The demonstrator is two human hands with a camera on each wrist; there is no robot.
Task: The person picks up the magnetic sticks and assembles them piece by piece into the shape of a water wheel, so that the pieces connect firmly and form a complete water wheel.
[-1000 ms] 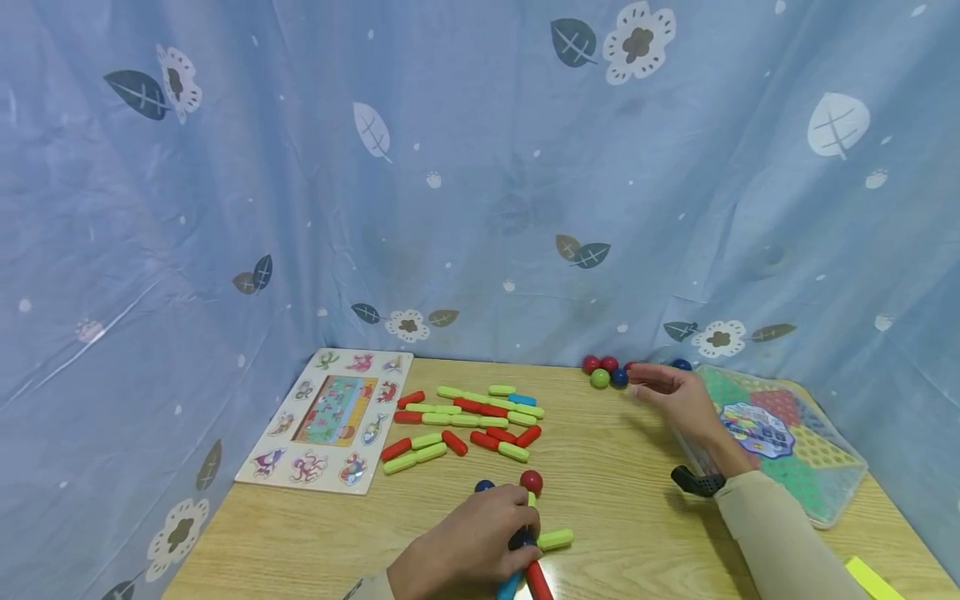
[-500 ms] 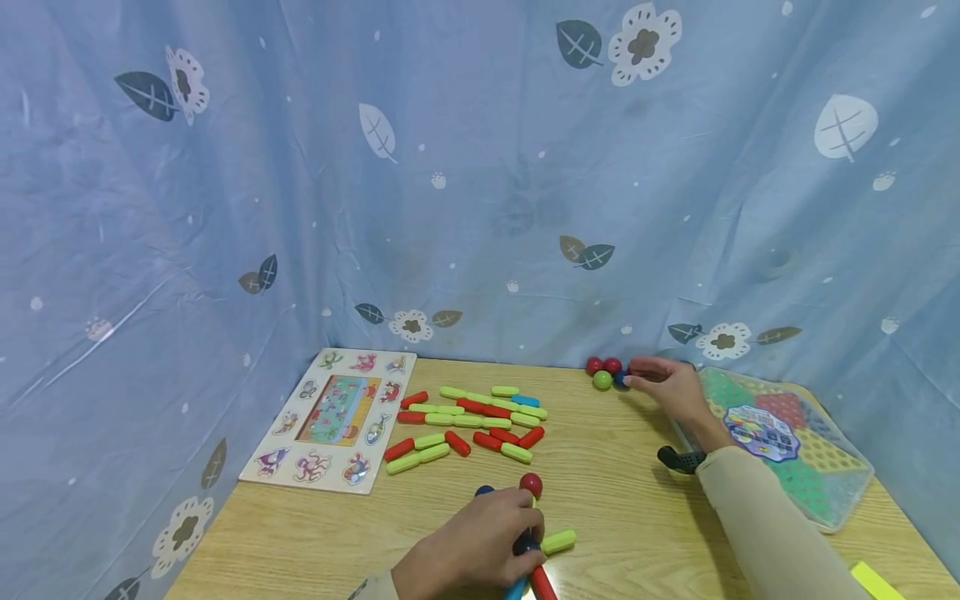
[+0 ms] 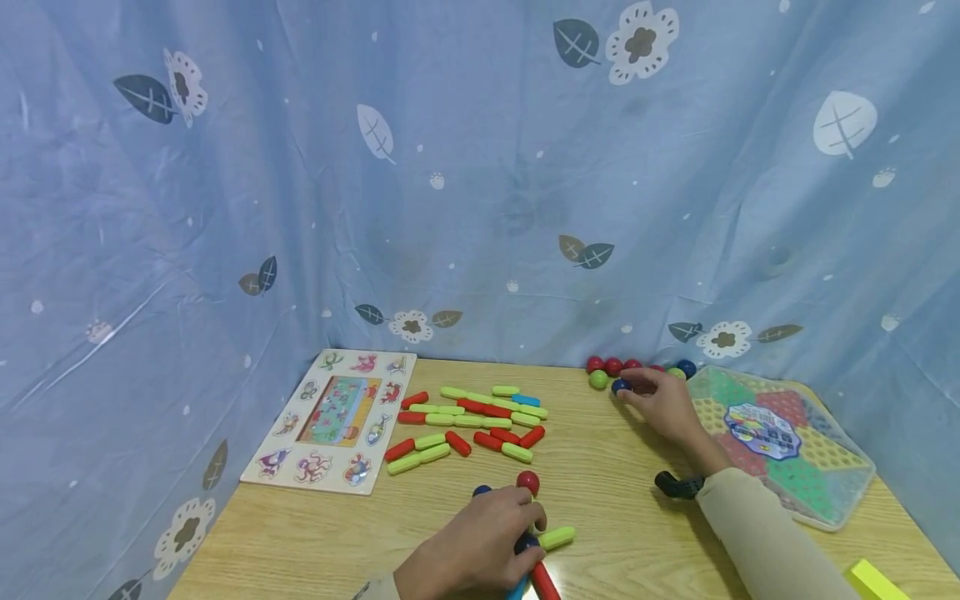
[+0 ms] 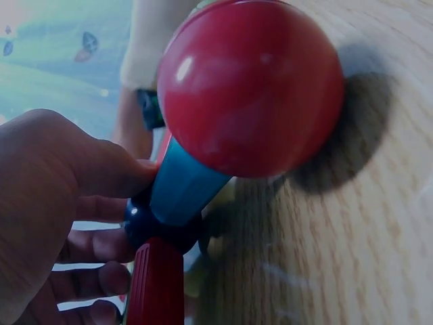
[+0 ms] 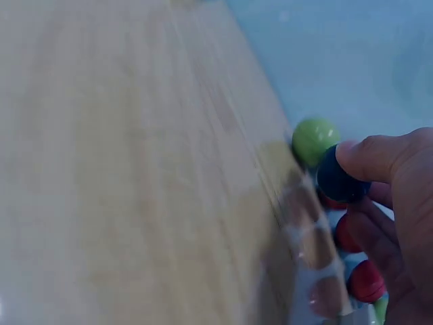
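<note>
My left hand (image 3: pixel 480 537) grips a dark blue ball (image 4: pixel 152 229) at the near middle of the table. A light blue rod (image 4: pixel 186 186), a red rod (image 4: pixel 155 284) and a yellow-green rod (image 3: pixel 557 538) meet around that ball. Large in the left wrist view, a red ball (image 4: pixel 250 88) caps the far end of the light blue rod. Another red ball (image 3: pixel 528 482) and a blue ball (image 3: pixel 482 491) show just beyond the left hand, which covers part of the structure. Toward the back right, my right hand (image 3: pixel 663 408) pinches a dark blue ball (image 5: pixel 336 177) between thumb and fingers.
Red balls (image 3: pixel 612 367) and green balls (image 3: pixel 597 379) line the table's back edge by the curtain (image 3: pixel 480 167). Loose red and yellow-green rods (image 3: pixel 465 422) lie mid-table. A picture board (image 3: pixel 270 450) is at left, a clear game box (image 3: pixel 817 433) at right.
My right hand has closed on a dark blue ball at the back and drawn it slightly toward me, away from the other balls. The left hand keeps its hold, nearly still.
</note>
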